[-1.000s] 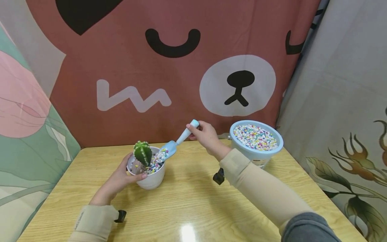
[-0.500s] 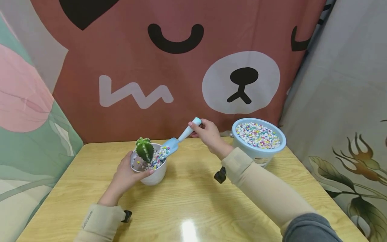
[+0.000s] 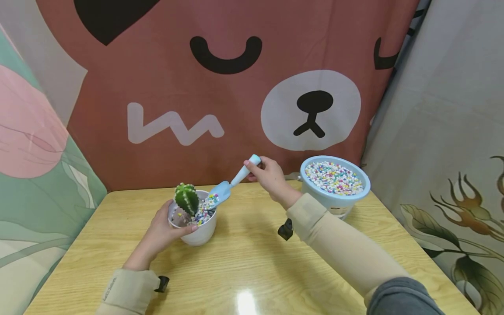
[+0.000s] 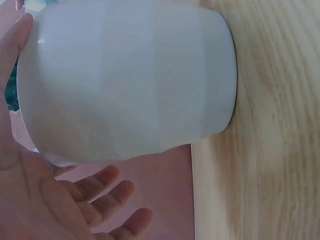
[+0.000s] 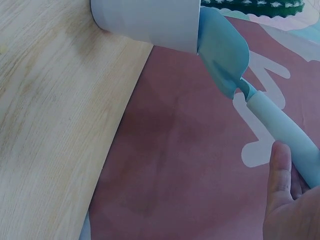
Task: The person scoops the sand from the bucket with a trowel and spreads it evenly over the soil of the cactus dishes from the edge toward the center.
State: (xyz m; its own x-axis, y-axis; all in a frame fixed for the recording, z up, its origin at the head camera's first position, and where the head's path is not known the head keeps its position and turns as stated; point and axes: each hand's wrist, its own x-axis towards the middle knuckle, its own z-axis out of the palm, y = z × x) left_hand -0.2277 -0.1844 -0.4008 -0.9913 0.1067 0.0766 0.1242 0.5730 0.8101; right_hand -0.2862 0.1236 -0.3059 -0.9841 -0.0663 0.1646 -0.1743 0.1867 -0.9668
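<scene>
Head | pot: cactus, pebbles | bucket: more pebbles | left fingers spread, gripping pot | right fingers pinching scoop

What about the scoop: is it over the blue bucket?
No, the scoop is at the rim of the white pot, clearly apart from the blue bucket.

Head cam nicely bright, white glare popping off table near btm edge, soft shadow by R arm, wrist cams dimmer, L pic hazy, pot greyish.
</scene>
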